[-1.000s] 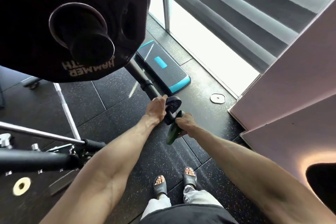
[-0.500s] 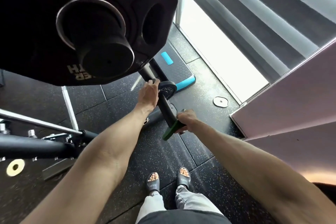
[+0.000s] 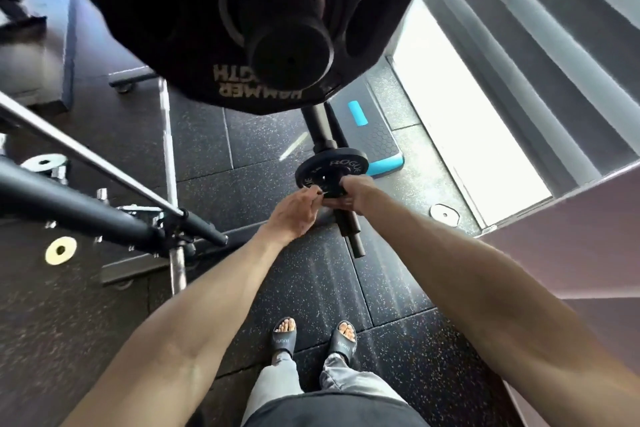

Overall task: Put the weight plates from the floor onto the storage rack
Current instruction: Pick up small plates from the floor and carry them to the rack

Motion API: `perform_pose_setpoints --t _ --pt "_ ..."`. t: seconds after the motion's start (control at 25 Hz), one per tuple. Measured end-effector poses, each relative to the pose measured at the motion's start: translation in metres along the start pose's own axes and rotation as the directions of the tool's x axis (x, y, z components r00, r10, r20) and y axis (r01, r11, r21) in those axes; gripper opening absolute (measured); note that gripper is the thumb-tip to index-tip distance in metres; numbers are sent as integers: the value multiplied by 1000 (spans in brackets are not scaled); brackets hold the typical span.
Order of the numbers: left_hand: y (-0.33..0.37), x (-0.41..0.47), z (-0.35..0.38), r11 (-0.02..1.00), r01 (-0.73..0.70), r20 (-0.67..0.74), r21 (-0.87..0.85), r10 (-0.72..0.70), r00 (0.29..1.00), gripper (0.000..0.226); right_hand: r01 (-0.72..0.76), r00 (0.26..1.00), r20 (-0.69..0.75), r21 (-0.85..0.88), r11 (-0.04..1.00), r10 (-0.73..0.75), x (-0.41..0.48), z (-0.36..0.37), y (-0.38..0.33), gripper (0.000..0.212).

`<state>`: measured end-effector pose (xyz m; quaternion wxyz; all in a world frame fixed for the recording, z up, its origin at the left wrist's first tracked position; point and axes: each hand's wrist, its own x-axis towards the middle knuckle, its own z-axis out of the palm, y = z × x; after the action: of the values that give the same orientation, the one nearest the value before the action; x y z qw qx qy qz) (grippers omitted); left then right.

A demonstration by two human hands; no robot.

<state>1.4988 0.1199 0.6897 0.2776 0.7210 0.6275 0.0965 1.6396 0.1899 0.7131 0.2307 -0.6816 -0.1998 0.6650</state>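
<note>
Right hand (image 3: 355, 192) grips and left hand (image 3: 294, 213) touches a Rogue plate (image 3: 341, 163) threaded on the rack peg (image 3: 349, 232); a small silver plate (image 3: 445, 214) awaits on the floor (image 3: 311, 288).

Large plate (image 3: 194, 28) upper centre, small plate (image 3: 332, 166) on a peg (image 3: 349, 229) mid-frame below it. Step platform (image 3: 377, 142) just right; floor plate (image 3: 445, 214) further right, barbell (image 3: 104, 163) left.

Small plate (image 3: 334, 166) matt black; storage peg (image 3: 348, 229) matt black; floor (image 3: 398, 288) speckled rubber, rough; barbell (image 3: 166, 135) shiny metal
</note>
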Motion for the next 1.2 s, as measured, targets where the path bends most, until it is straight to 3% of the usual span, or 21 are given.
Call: perform_pose_setpoints --t 0.12,0.24,0.36,0.48,0.72,0.88,1.04,1.2 --pt "-26 -14 -11 992 124 37 -28 -123 992 26 6 1000 15 -111 994 -5 -2 10 -2 27" --pt "-57 -37 -9 951 307 38 -26 -306 951 25 -20 997 64 -386 922 49 -14 27 21 66" --pt "-96 -83 -4 903 428 57 -28 -426 903 26 122 967 240 -722 681 81 -31 84 75 62" --pt "-139 -150 -8 845 532 63 -59 -529 846 29 341 907 411 -843 416 88 -57 157 136 47" --pt "-241 -338 -27 632 737 39 -239 -753 657 25 677 730 660 -734 -51 179 -141 306 246 33" --pt "-300 -461 -30 483 826 36 -290 -857 514 27 756 648 726 -577 -310 230 -189 408 313 25" --pt "-356 -552 -37 369 857 40 -359 -912 409 29 774 590 768 -452 -443 249 -222 492 370 32" --pt "-415 -603 -40 297 848 35 -438 -937 347 23 802 527 788 -339 -492 318 -235 556 408 34"
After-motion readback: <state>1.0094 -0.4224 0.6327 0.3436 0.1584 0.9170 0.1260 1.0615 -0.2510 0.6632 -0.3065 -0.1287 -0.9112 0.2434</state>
